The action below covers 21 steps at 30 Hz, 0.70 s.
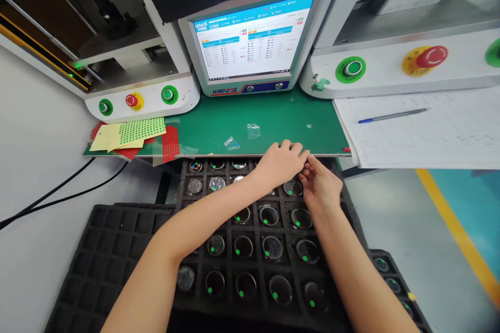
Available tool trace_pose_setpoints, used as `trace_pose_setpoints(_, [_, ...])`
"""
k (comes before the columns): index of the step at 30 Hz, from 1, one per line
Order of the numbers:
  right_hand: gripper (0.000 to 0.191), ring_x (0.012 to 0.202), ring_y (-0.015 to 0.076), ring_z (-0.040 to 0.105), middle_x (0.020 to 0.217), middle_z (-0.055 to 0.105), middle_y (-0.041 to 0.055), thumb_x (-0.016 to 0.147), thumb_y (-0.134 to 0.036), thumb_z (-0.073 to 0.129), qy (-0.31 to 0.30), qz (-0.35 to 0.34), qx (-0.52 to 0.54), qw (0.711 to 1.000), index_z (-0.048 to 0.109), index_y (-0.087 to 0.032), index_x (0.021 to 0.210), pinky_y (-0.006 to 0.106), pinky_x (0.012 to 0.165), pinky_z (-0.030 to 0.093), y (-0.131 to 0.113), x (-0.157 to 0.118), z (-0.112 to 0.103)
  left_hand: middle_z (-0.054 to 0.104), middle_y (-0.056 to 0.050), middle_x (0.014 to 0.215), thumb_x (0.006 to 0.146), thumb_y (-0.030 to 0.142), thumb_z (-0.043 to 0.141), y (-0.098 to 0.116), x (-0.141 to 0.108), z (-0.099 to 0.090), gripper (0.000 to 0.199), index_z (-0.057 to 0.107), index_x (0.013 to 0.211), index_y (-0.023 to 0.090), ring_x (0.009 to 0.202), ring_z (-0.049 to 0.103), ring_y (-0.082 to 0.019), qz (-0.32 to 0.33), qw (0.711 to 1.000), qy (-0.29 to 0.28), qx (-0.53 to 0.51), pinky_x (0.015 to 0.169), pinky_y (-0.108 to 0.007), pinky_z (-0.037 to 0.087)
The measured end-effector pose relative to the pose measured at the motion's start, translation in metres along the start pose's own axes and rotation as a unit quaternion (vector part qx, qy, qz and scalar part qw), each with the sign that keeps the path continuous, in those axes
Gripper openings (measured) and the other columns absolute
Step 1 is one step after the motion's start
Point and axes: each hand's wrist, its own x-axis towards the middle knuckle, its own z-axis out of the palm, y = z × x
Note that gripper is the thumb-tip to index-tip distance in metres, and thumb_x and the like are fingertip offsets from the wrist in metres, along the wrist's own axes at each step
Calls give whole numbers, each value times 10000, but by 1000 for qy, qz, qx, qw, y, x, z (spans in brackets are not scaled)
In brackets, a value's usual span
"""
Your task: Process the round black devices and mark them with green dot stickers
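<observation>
1. Right in the middle of the action sat the round glossy pieces point(272, 248), one to a pocket in the dark foam tray point(258, 266), most of them wearing a small green dot near the rim!
2. And how would they have handled? Light and stiff by the look of them, smooth enough to slip, with faces that could well scratch or crack; the foam seemed soft and yielding. Best hold: fingertips on opposite sides of a rim, off the shiny face.
3. Up at the tray's far end, the left hand point(283, 162) reached across, fingers bent at the edge of the green worktop point(219, 117). Just beside it came the right hand point(322, 182), thumb and fingers drawn together, fingertips meeting the left's. Was anything pinched between them? Impossible to tell for either hand!
4. On the worktop beyond, scraps of clear film point(253, 130) lay scattered; off to the left, a sheet of green dots point(142, 130) sat near red strips point(170, 144).
5. Farther out, the screen point(258, 41) glowed between two machine fronts, and over on the right a pen point(392, 116) rested on printed sheets point(429, 140)!
</observation>
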Motion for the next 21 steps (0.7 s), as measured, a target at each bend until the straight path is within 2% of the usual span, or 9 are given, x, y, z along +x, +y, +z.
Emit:
trace_pose_setpoints(5, [208, 453, 49, 415, 574, 467, -26, 967, -161, 472, 22, -22, 19, 999, 564, -67, 806, 164, 443, 370, 7, -4, 1, 585, -138, 1173, 1008, 96, 255, 4, -3, 0, 455, 609, 1294, 103, 1095, 559, -288, -8, 1000, 7, -17, 790, -362, 460])
trace_pose_setpoints(10, [136, 412, 55, 358, 545, 374, -61, 907, -25, 395, 59, -83, -3, 995, 433, -118, 816, 176, 406, 323, 19, -5, -6, 587, -134, 1226, 1006, 99, 251, 8, -4, 1, 471, 629, 1287, 112, 1146, 553, -298, -17, 999, 17, -37, 804, -359, 488])
trace_pose_setpoints(12, [180, 395, 65, 358, 552, 392, -77, 862, 30, 373, 49, -137, -15, 989, 370, -150, 857, 186, 390, 319, 26, -4, -10, 576, -117, 1288, 991, 86, 289, 2, -5, -2, 474, 556, 1382, 118, 1177, 546, -287, -22, 997, -13, -74, 848, -364, 499])
trace_pose_setpoints(14, [247, 383, 80, 366, 548, 421, -91, 813, 63, 361, 26, -183, -25, 982, 327, -171, 884, 198, 375, 333, 32, -2, -14, 516, -100, 1403, 971, 97, 375, -12, -14, -6, 525, 405, 1495, 99, 1246, 518, -256, -43, 985, -21, -168, 949, -361, 486])
trace_pose_setpoints(15, [269, 375, 87, 365, 536, 426, -98, 788, 68, 360, 13, -197, -28, 980, 319, -176, 893, 202, 364, 335, 35, 0, -15, 480, -96, 1447, 962, 118, 422, -21, -23, -8, 556, 360, 1513, 78, 1274, 506, -231, -67, 972, 3, -223, 1006, -345, 463])
trace_pose_setpoints(16, [285, 368, 94, 363, 522, 429, -105, 762, 66, 363, 2, -207, -30, 978, 313, -180, 898, 206, 351, 334, 38, 2, -17, 475, -91, 1454, 961, 169, 474, -33, -35, -9, 541, 398, 1485, 60, 1300, 488, -208, -93, 958, 58, -266, 1054, -316, 431])
trace_pose_setpoints(18, [313, 356, 107, 364, 506, 443, -114, 707, 48, 375, -14, -223, -29, 974, 308, -184, 906, 212, 329, 337, 42, 8, -20, 609, -47, 1299, 948, 241, 554, -62, -69, -9, 339, 633, 1241, 89, 1213, 553, -149, -174, 924, 194, -279, 1055, -243, 415])
trace_pose_setpoints(19, [328, 352, 112, 367, 500, 450, -117, 679, 37, 382, -21, -230, -28, 973, 308, -185, 909, 213, 318, 337, 44, 11, -21, 678, -19, 1142, 953, 237, 553, -79, -89, -9, 211, 701, 1043, 118, 1093, 606, -105, -237, 910, 227, -252, 995, -188, 437])
trace_pose_setpoints(21, [353, 346, 120, 380, 489, 460, -119, 630, 10, 401, -35, -242, -27, 969, 311, -183, 912, 211, 305, 341, 49, 18, -24, 695, -16, 1047, 973, 238, 520, -115, -131, -8, 210, 696, 1013, 130, 989, 629, -92, -376, 884, 224, -164, 907, -179, 473])
